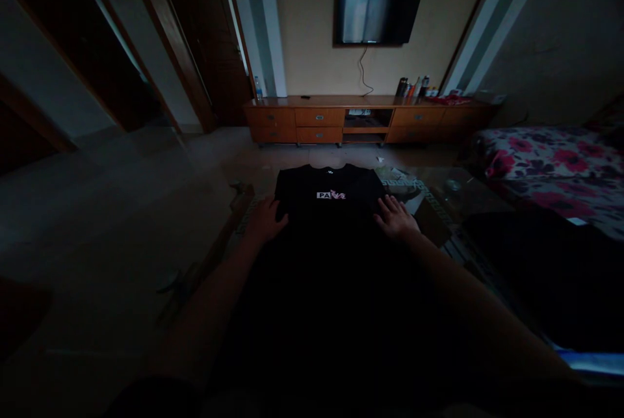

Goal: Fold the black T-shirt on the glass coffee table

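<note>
facing a wall-mounted television (383, 10) above a low wooden cabinet (319, 117) in a dim living room, across a glass-topped table (400, 183) with a patterned border. looking down on a black t-shirt (329, 229) spread over the table directly between both hands, about equally near to either, with its long axis running away from the body, collar at the far end and near end lost in darkness. touching its side edges below the sleeves with left hand (266, 220) and right hand (397, 215), both opened wide, palms down, with no grip on the cloth visible.
</note>
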### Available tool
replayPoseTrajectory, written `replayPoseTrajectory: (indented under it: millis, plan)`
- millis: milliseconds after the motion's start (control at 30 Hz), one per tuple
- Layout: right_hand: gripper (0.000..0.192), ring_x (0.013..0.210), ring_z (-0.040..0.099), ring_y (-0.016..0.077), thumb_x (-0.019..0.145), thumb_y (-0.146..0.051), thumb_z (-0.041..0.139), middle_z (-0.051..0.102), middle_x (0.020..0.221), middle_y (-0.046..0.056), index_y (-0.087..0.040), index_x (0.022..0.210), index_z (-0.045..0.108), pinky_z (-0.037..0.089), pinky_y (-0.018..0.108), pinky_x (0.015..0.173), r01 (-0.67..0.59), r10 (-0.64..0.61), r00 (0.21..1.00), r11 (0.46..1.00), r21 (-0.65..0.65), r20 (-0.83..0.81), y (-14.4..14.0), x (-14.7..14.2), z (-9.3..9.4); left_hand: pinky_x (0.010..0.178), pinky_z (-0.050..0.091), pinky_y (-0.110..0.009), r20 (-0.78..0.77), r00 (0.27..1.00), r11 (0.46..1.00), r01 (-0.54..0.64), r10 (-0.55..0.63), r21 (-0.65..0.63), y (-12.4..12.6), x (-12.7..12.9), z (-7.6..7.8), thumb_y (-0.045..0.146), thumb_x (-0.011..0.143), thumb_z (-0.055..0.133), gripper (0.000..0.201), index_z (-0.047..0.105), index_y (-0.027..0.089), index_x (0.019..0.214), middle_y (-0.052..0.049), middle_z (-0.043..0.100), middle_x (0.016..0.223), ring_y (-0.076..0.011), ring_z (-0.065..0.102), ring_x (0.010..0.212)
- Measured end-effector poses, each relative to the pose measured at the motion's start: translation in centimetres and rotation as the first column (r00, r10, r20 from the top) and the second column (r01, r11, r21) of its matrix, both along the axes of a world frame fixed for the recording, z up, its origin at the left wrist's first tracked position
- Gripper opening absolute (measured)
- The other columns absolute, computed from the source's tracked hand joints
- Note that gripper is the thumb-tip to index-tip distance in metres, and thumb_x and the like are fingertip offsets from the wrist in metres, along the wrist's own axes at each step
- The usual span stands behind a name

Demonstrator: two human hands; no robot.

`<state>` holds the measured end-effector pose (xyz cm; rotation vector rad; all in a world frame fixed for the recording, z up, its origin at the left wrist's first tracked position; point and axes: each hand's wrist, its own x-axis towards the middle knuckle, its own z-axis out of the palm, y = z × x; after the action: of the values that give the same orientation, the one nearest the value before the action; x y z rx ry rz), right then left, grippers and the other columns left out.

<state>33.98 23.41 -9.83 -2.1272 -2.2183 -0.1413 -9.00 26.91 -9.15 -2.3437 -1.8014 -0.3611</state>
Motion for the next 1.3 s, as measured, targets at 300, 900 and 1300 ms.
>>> replayPoseTrajectory:
  millis: [300,900,1300]
  plan:
    - [0.047,0.13,0.051,0.0318,0.101,-0.027,0.034,0.058,0.139,0.021,-0.011,0.141,0.053,0.034,0.046,0.108,0.095,-0.098,0.994,0.993,-0.064,-0.043,-7.0,-4.2,2.9,0.095,0.046,-0.038,-0.098,0.995,0.991,-0.032,0.02,-0.126,-7.7,1.3,2.8,0.03,0.099,0.043,0.03,0.063,0.016,0.117,-0.016,0.064,0.118,-0.0278,0.06,0.112]
    - [0.055,0.127,0.051,0.0351,0.094,-0.045,0.053,0.052,0.141,0.02,-0.017,0.141,0.054,0.043,0.049,0.103,-0.293,0.265,0.949,0.942,-0.163,-0.169,-28.8,-4.3,4.8,0.109,0.042,-0.048,0.03,0.945,0.871,0.312,-0.326,-0.38,-30.8,0.4,6.0,0.044,0.081,0.066,0.056,0.053,0.023,0.132,-0.013,0.053,0.138,-0.033,0.051,0.128]
    - [0.061,0.127,0.057,0.0346,0.09,-0.006,0.051,0.054,0.144,0.02,-0.022,0.149,0.048,0.053,0.052,0.097,-0.329,0.34,0.932,0.939,-0.102,0.124,-29.3,-9.6,4.4,0.118,0.028,-0.059,-0.044,0.912,0.832,0.351,-0.407,-0.43,-31.4,5.9,4.9,0.055,0.071,0.081,0.101,0.035,0.024,0.155,-0.019,0.034,0.161,-0.0409,0.033,0.146]
